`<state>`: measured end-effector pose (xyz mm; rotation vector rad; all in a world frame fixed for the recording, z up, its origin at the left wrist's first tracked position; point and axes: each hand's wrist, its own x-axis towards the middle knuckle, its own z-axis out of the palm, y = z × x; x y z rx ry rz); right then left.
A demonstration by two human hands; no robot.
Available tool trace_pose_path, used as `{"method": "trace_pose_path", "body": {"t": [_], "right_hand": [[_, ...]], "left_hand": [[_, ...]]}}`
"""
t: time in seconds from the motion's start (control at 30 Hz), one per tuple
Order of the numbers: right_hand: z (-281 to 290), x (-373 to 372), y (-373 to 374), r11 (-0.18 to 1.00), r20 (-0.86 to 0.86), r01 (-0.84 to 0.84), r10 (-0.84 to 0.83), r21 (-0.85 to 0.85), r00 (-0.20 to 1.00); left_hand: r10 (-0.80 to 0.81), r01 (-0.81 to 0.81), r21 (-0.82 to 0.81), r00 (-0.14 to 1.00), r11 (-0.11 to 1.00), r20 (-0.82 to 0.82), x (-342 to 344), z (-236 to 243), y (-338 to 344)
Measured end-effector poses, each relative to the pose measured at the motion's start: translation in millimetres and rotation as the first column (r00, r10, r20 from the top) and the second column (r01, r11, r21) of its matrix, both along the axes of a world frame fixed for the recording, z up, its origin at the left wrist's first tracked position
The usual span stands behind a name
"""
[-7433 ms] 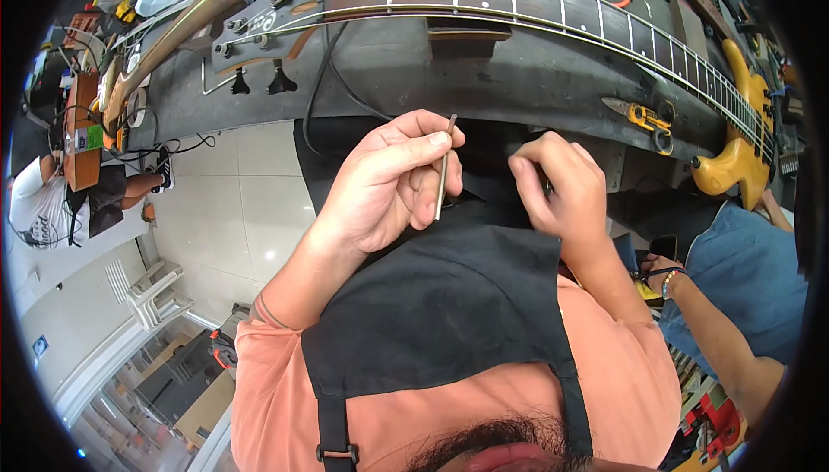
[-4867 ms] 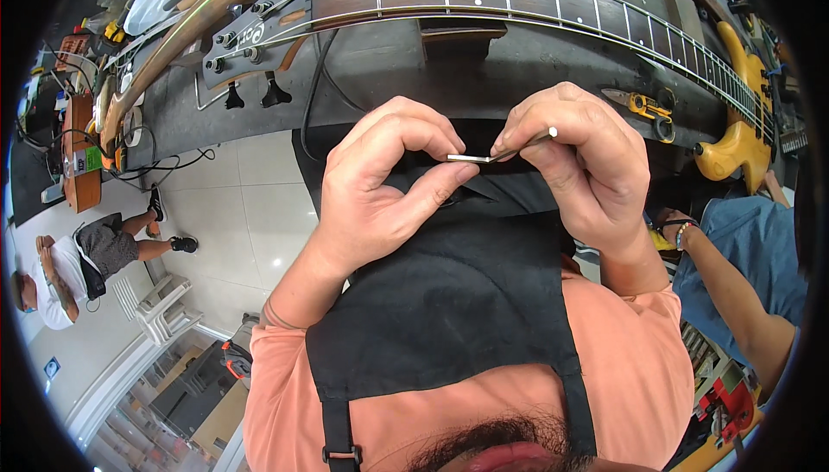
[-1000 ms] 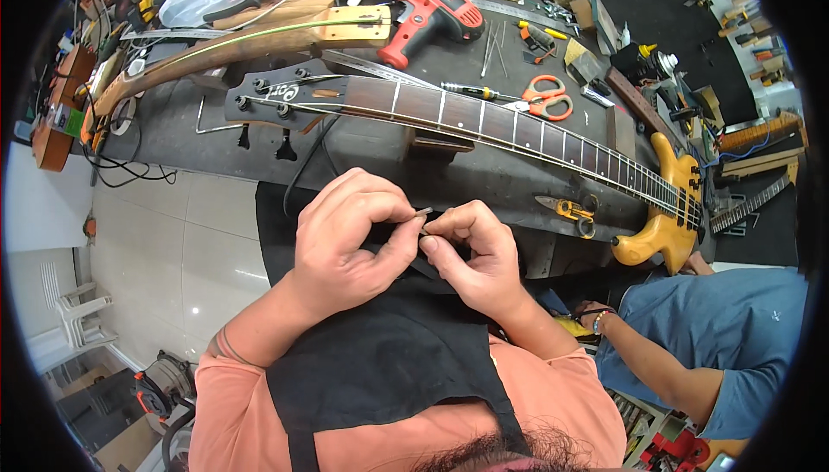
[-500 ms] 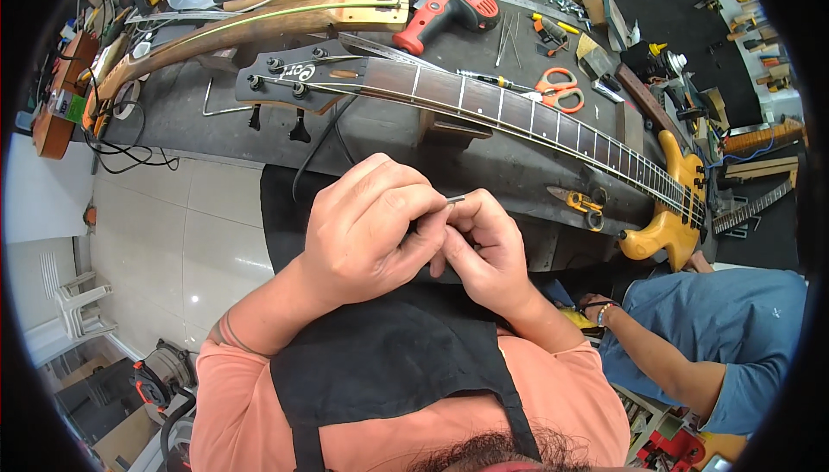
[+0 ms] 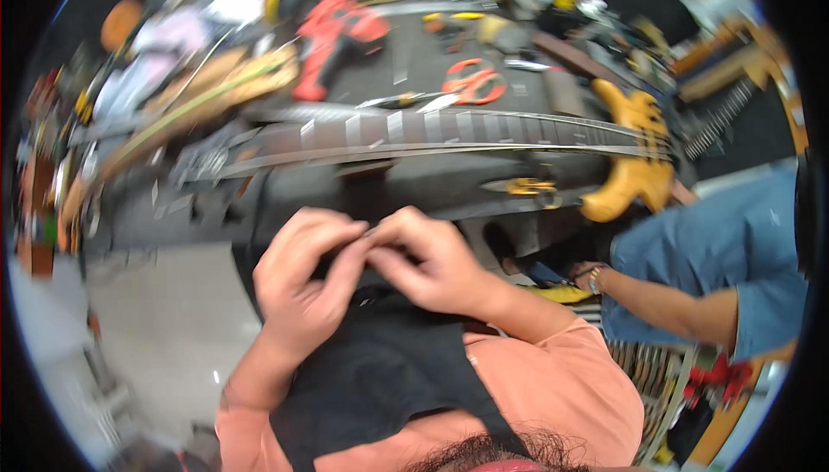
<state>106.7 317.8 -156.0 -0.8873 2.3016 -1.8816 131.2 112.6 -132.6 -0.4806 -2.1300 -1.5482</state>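
My left hand (image 5: 306,278) and my right hand (image 5: 423,260) meet at the fingertips in front of the bench edge, above a black apron (image 5: 380,377). Both are closed in a pinch around a small dark bar-shaped piece (image 5: 370,232). Motion smears it and the fingers cover most of it, so its kind does not show. Beyond my hands an electric bass guitar (image 5: 449,133) lies across the bench, its dark neck to the left and its yellow body (image 5: 635,152) on the right. A block (image 5: 363,167) sits beneath the neck.
Behind the bass are a red power drill (image 5: 332,44), orange-handled scissors (image 5: 475,82) and a screwdriver (image 5: 397,100). Yellow-handled snips (image 5: 527,186) lie nearer. At left rests a loose wooden neck (image 5: 173,118). A person in a blue shirt (image 5: 691,256) is close on my right.
The view has swung and blurred, so the bench scene appears shifted and turned. My hands appear farther left and lower in the picture, with their fingertips still together around the small dark piece.
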Motion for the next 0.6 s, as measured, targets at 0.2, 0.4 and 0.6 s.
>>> {"method": "trace_pose_path", "body": {"t": [0.2, 0.4, 0.6], "right_hand": [[36.5, -14.9, 30.5, 0.942, -0.049, -0.191, 0.184, -0.275, 0.982], [54.4, -12.8, 38.1, 0.998, -0.341, -0.007, 0.026, 0.055, 0.94], [32.6, -4.5, 31.5, 0.999, -0.357, 0.017, -0.003, 0.034, 0.934]], "left_hand": [[-0.112, 0.073, -0.18, 0.969, 0.981, -0.218, -5.3, 14.3, 1.0], [-0.13, 0.101, -0.148, 0.971, 0.984, -0.202, -3.3, 13.6, 10.5], [-0.186, 0.118, -0.27, 0.952, 0.956, -0.244, -0.8, -4.3, 8.8]]}}
